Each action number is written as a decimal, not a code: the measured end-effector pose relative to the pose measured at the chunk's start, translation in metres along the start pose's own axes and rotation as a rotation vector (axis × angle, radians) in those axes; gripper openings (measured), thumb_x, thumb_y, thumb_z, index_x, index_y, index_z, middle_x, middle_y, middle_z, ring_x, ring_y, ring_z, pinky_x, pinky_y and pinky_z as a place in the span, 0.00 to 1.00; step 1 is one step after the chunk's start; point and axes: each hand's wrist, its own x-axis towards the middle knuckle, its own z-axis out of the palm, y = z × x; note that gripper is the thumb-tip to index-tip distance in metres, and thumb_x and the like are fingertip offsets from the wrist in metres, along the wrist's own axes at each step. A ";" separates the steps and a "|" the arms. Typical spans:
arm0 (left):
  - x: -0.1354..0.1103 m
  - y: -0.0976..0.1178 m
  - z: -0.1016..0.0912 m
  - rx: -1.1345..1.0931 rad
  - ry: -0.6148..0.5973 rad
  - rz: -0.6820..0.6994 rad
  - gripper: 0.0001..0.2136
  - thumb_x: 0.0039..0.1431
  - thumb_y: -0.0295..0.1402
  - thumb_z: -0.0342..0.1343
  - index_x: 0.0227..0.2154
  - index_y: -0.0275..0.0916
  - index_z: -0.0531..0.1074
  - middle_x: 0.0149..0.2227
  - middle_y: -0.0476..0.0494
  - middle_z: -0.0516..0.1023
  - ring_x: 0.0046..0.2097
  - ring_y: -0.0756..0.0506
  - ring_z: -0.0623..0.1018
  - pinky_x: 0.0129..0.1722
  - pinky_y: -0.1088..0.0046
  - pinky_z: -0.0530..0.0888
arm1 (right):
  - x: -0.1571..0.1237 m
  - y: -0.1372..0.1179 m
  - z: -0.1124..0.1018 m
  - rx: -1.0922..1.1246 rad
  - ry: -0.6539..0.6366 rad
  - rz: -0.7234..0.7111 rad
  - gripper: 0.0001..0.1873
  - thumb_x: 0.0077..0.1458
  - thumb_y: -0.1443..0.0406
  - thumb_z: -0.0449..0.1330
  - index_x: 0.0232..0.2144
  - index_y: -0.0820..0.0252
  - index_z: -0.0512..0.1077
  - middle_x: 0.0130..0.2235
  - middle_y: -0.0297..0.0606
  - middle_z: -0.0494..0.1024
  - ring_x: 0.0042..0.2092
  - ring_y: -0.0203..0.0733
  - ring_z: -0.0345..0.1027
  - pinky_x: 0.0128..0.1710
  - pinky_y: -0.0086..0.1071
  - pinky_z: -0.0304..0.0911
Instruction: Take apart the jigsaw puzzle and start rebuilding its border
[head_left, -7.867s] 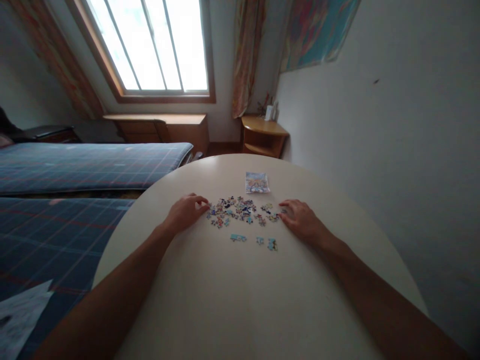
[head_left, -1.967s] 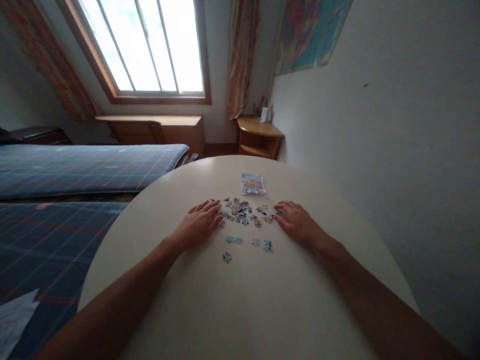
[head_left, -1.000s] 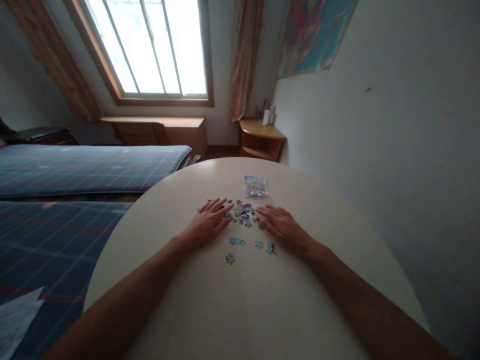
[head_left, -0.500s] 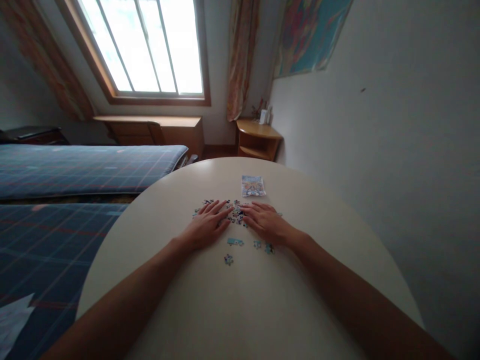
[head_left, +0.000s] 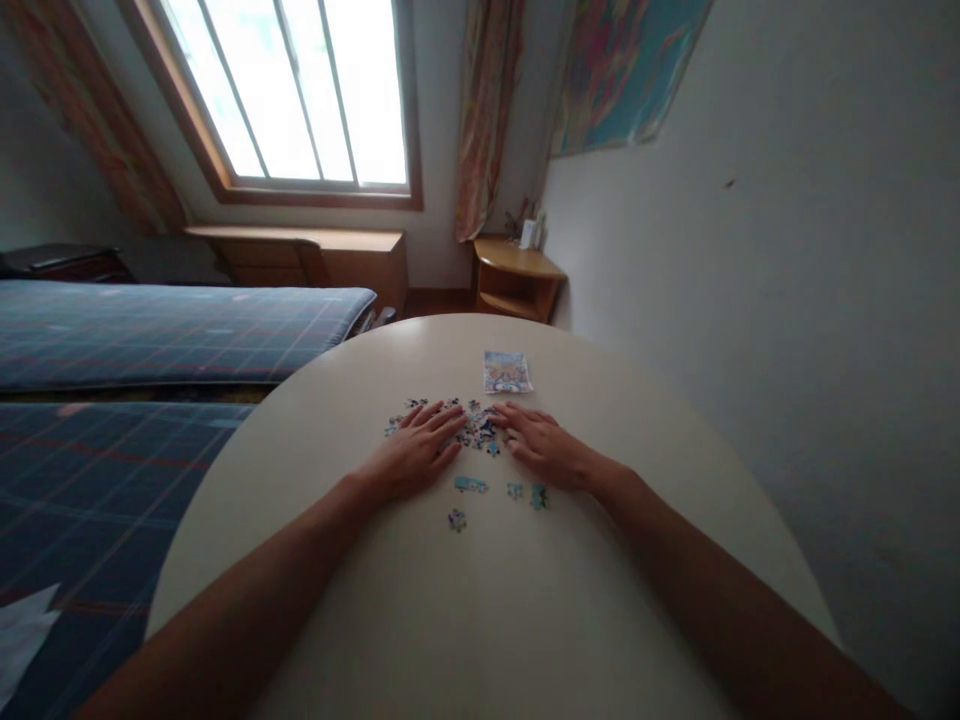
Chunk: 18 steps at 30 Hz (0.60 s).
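A pile of small jigsaw puzzle pieces lies on the round cream table. My left hand rests over the pile's left side, fingers spread, covering some pieces. At the right side of the pile is my right hand, its fingers apart and touching pieces. Nearer to me lie a light-blue joined strip of puzzle pieces, a small blue piece, a darker blue-green piece and a greyish piece. Beyond the pile is a small printed picture sheet.
A bed with a blue plaid cover stands to the left, with white paper on it. The wall rises close on the right. Behind the table are a wooden corner shelf and a desk.
My right hand has shifted slightly to the right, uncovering a light-blue piece at the pile's edge. The left hand has hardly moved. The blue-green piece near me has turned a little.
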 end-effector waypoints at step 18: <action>-0.001 0.012 -0.009 -0.032 -0.025 0.167 0.22 0.70 0.39 0.42 0.64 0.46 0.60 0.66 0.49 0.62 0.69 0.41 0.55 0.68 0.54 0.49 | 0.018 0.000 -0.007 -0.129 0.108 0.236 0.13 0.56 0.61 0.60 0.42 0.58 0.78 0.46 0.45 0.78 0.51 0.48 0.68 0.55 0.40 0.60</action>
